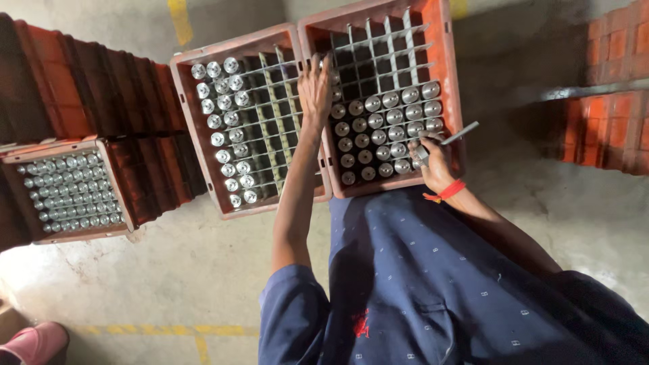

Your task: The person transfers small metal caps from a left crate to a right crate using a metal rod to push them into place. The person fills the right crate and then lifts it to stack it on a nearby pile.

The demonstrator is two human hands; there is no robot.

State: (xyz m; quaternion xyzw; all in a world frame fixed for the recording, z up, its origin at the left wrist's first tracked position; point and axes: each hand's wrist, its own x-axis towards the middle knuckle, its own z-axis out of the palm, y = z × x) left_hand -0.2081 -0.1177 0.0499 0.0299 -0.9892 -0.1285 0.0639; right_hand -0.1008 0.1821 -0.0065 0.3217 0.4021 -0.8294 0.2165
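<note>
I see two red crates at twelve o'clock, right crate [446,81] and left crate [196,115], both gridded with metal cylinders [385,128]. My left hand [315,88] rests flat, fingers apart, on the shared rims. My right hand [433,159] is clamped on a grey rod [458,134] at one o'clock.

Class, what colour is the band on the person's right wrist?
The wrist band is red-orange, shown clearly in the head view, just below the right hand.

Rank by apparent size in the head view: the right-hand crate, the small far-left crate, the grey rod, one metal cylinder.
1. Right-hand crate
2. Far-left crate, though it sits farther off, so its true size is unsure
3. Grey rod in the right hand
4. One metal cylinder
</note>
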